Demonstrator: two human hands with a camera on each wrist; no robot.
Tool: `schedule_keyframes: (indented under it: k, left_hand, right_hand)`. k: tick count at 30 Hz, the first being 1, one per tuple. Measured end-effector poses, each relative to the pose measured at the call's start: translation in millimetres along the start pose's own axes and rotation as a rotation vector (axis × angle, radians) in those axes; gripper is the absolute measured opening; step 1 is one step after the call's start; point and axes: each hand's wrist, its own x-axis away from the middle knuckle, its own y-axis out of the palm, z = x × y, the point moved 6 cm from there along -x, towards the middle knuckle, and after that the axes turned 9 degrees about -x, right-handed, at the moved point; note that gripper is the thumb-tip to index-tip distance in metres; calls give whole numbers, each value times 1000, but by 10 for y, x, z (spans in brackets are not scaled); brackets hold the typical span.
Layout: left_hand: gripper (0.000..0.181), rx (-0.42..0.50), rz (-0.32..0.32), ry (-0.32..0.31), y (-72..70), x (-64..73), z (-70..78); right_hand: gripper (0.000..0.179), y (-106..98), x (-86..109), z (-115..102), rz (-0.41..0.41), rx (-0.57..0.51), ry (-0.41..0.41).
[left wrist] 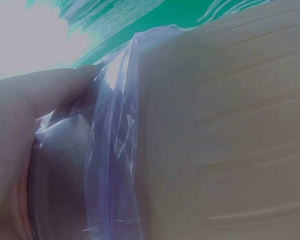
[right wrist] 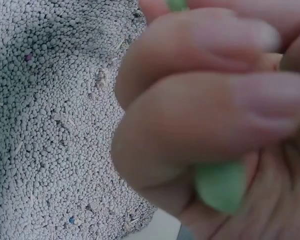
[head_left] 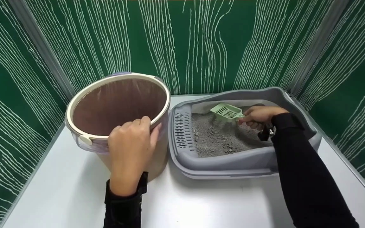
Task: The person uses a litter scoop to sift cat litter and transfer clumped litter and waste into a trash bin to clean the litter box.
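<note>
My right hand (head_left: 258,115) grips the handle of a light green slotted litter scoop (head_left: 227,110), its blade held over the grey litter (head_left: 214,136) in a grey litter box (head_left: 233,163). In the right wrist view, curled fingers (right wrist: 205,110) wrap the green handle (right wrist: 221,187), with litter pellets beneath. On the left, my left hand (head_left: 131,142) holds the near rim of a beige trash bin (head_left: 160,158), which leans toward me. A thin translucent purple bag (left wrist: 115,150) lines the bin and folds over its edge; the thumb lies outside the rim.
Both containers stand side by side on a white table (head_left: 195,202). Green panels with white wavy lines (head_left: 195,47) enclose it at the back and sides, joined by grey corner posts (head_left: 318,47). A perforated step (head_left: 182,131) forms the box's left end.
</note>
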Motion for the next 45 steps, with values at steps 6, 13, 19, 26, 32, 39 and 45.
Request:
schedule_keyframes:
  k: [6,13,19,26,32,39,45]
  left_hand:
    - [37,12,-2,13,-10,-20,35]
    - [37,17,-2,14,-1,-15,32]
    - [37,15,-8,13,3,-8,48]
    - [39,24,-7,6,4,9,3]
    - [40,24,9,-18,-8,42,-59]
    - [39,22,-7,-8,-10,34,-25]
    - [40,21,-16,-1,-17,11,6]
  right_hand:
    - [32,46,50,20,-44,-130,39]
    - [21,86,48,-66,-52,-70,37]
    - [31,33,138,-178,-60,86,41]
    - [44,5,432,-596,-50,236,12]
    - [38,96,699,-1257,6,284,-106]
    - [29,447,948,-2028,42,353,-245]
    - [26,920,991,-2517,56,525,-298]
